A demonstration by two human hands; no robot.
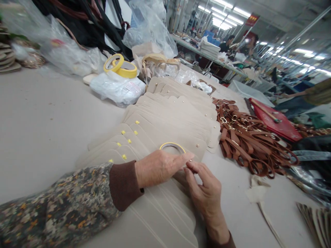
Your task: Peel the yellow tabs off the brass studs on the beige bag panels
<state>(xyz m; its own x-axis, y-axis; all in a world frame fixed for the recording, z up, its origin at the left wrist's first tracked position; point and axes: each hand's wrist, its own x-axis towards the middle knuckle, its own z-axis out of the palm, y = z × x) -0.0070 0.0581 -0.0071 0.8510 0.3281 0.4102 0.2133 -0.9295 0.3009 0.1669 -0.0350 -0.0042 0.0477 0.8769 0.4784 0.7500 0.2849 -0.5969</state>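
Overlapping beige panels (165,119) with scalloped edges and small metal studs are fanned out on the table in front of me. Several bits of yellow tape (129,141) stick to their left side. My left hand (162,167) is closed around a roll of yellow tape (172,144), whose upper rim shows above the knuckles. Close to its fingertips, my right hand (205,186) pinches thumb and forefinger together near a small stud by the panels' right edge. Whatever lies between those fingers is too small to make out.
Brown straps with metal clasps (243,137) lie heaped on the right, beside a red board (275,119). More yellow tape rolls (126,69) rest on a white plastic-wrapped bundle (117,88). Beige strips (314,220) sit at the lower right. People are in the background.
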